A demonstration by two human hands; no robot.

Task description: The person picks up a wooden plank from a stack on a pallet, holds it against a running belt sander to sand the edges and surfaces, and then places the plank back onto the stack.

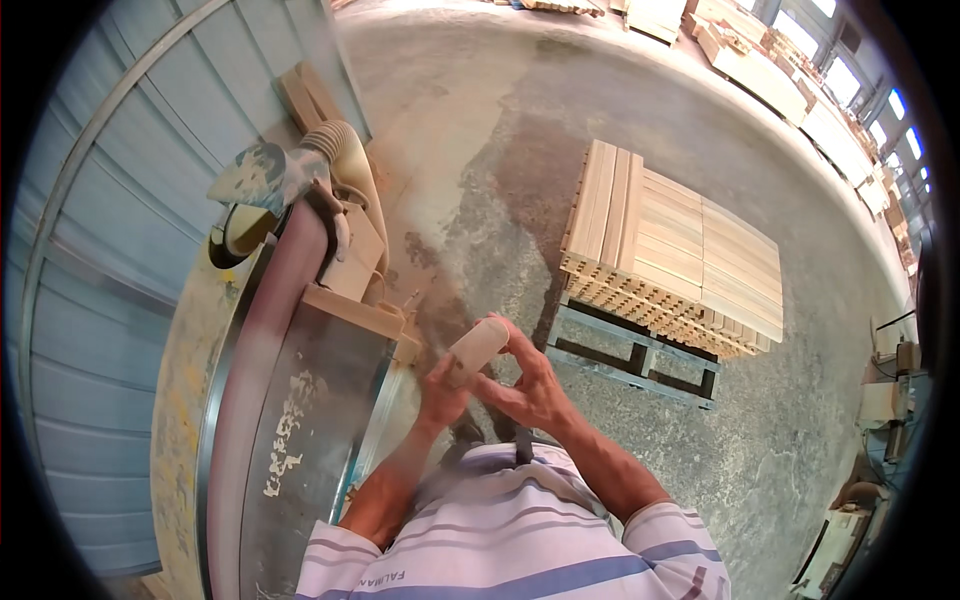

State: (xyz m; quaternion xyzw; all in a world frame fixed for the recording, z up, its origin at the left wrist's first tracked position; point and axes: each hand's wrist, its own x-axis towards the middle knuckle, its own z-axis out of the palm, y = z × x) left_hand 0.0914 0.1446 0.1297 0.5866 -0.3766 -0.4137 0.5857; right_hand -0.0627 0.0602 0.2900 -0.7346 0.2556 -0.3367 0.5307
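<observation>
Between my two hands is a small flat wooden piece (481, 348) with a rounded far end. My left hand (444, 391) grips its near end, fingers partly behind it. My right hand (527, 384) holds it too, with fingertips at the rounded end and the thumb near the lower edge. The piece is raised in front of my waist, apart from the machine. To my left runs a belt sander with a long reddish abrasive belt (262, 360) and a dark metal table (315, 420) beside it.
A wooden block (352, 313) crosses the sander table's far end, near a ribbed dust hose (330, 139). Stacked milled wooden boards (675, 232) sit on a blue metal pallet (634, 367) to the right. A corrugated metal wall (105, 300) stands behind the sander.
</observation>
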